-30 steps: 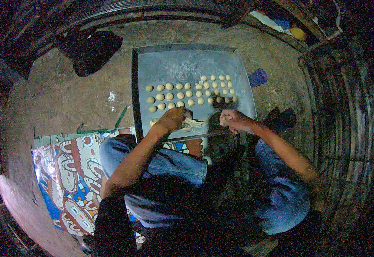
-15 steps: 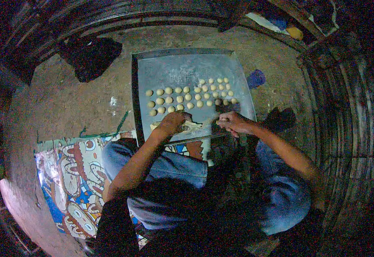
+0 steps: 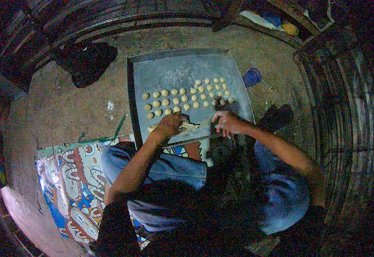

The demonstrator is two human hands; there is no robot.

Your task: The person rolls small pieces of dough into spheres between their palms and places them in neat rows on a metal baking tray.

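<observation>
Tray [image 3: 152, 70], dusted white: balls [image 3: 184, 98], formed and set out in rows across its middle. Unshaped: dough [image 3: 190, 126], one length near the tray's close edge, clasped in the left hand [image 3: 169, 124]. Right hand [image 3: 226, 122]: just beside, fingers bent; whether pinching anything, cannot tell.

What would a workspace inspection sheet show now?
Surface: grey tray with whitish traces.
Job's things: rows of dough balls on the tray; a dough strip.
Clutter: blue cup-like object right of the tray; dark bundle at upper left.
Hands: left hand closed on the dough strip; right hand over the tray, contents unclear.
Cables: none identifiable; green strip on the floor, left.
Surroundings: patterned mat lower left, slatted structure right.
</observation>
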